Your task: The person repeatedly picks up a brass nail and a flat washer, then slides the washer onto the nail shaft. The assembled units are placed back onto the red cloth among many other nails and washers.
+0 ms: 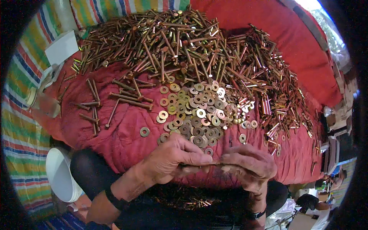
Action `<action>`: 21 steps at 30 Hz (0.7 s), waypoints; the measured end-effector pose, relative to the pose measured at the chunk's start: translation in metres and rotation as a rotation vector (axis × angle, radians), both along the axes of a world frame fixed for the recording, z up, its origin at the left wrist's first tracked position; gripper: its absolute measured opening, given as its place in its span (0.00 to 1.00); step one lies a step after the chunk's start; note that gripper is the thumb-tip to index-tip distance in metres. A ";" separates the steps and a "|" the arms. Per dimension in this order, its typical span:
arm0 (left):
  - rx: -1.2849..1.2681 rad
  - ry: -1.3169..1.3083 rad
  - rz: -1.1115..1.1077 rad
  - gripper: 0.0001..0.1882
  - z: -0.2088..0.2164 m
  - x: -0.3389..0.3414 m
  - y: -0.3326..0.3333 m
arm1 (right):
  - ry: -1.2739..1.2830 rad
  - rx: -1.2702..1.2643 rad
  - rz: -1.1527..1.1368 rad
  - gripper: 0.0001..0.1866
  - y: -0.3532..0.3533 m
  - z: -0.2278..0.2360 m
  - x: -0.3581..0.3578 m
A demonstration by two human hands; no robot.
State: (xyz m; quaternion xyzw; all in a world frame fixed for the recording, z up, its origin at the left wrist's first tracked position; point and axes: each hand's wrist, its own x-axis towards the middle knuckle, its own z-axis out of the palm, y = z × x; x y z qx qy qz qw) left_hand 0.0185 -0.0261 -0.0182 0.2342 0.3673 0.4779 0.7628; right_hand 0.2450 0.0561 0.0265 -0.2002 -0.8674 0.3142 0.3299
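Note:
My left hand (pixel 174 158) and my right hand (pixel 250 164) meet fingertip to fingertip over the near edge of the red cloth. Between them runs a thin brassy bolt (pixel 216 163), lying about level. Thumb and fingers of the left hand pinch one end of it; the right fingers close round the other end, so most of it is hidden. Whether a washer or nut sits on it I cannot make out. Just beyond my hands lies a pile of flat washers (pixel 197 111), with small nuts (pixel 245 105) at its right side.
A large heap of long bolts (pixel 165 42) curves across the far side and down the right. Several loose bolts (pixel 126 96) lie at the left. The red cloth (pixel 115 149) lies under everything. A white bucket (pixel 61 176) stands at lower left, and more bolts (pixel 191 199) lie below my hands.

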 end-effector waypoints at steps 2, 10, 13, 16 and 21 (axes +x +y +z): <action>-0.055 -0.091 -0.064 0.13 -0.002 -0.002 0.000 | 0.061 -0.004 0.018 0.13 -0.002 0.000 -0.001; 0.650 0.687 0.257 0.08 -0.003 0.010 0.000 | -0.027 -0.359 -0.132 0.12 -0.010 0.002 0.000; 0.826 0.917 0.334 0.08 0.002 0.010 -0.002 | -0.025 -0.437 -0.148 0.13 -0.009 -0.002 0.000; 0.970 1.143 0.348 0.09 0.005 0.010 -0.004 | -0.028 -0.445 -0.136 0.13 -0.007 -0.005 0.000; 1.265 1.373 0.500 0.17 0.001 0.014 -0.004 | 0.030 -0.721 -0.134 0.12 -0.008 -0.002 0.001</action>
